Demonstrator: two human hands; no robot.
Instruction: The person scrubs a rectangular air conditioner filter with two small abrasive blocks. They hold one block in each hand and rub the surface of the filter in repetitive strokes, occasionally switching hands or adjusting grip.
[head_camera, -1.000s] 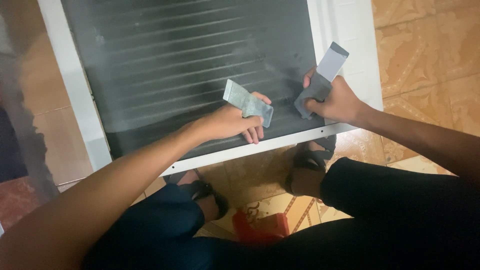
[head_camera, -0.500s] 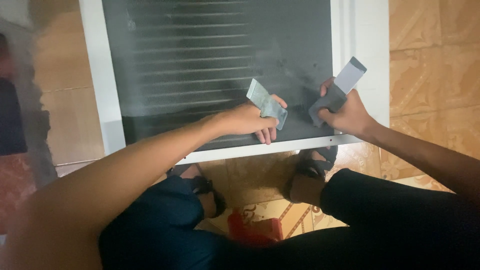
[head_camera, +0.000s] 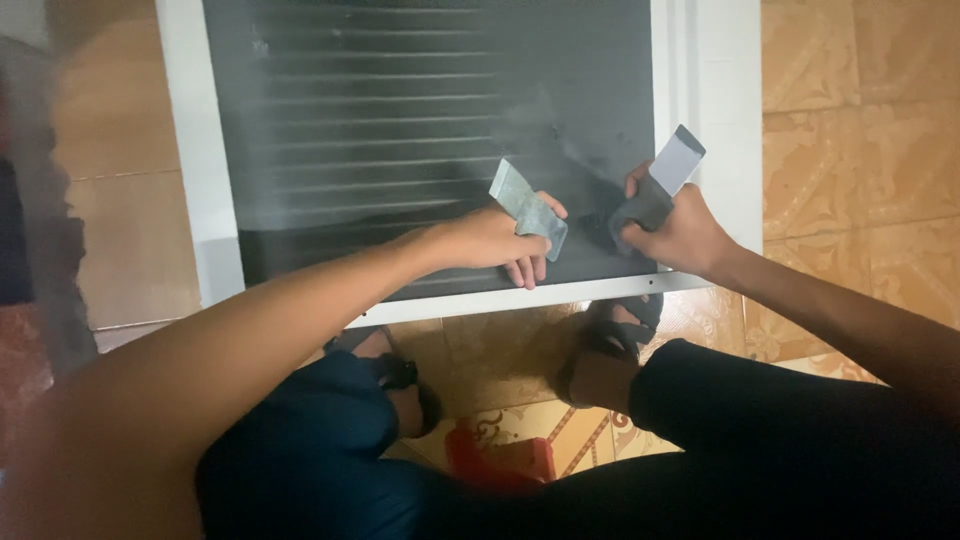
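Observation:
A large dark finned panel (head_camera: 400, 130) in a white frame (head_camera: 205, 230) lies flat on the floor in front of me. My left hand (head_camera: 495, 242) rests on its lower edge and holds a small flat grey plastic piece (head_camera: 527, 208). My right hand (head_camera: 675, 235) is just to the right, gripping a dark-handled tool with a pale flat blade (head_camera: 662, 185) that points up and to the right. The tool's lower end touches the dark panel surface.
Orange patterned floor tiles (head_camera: 860, 150) lie right of the panel. My feet in dark sandals (head_camera: 605, 350) stand just below the frame's near edge, and a red object (head_camera: 500, 465) sits on the floor between my legs.
The view has shifted so the panel sits more centred and square. Both hands keep the same hold near the panel's lower right edge.

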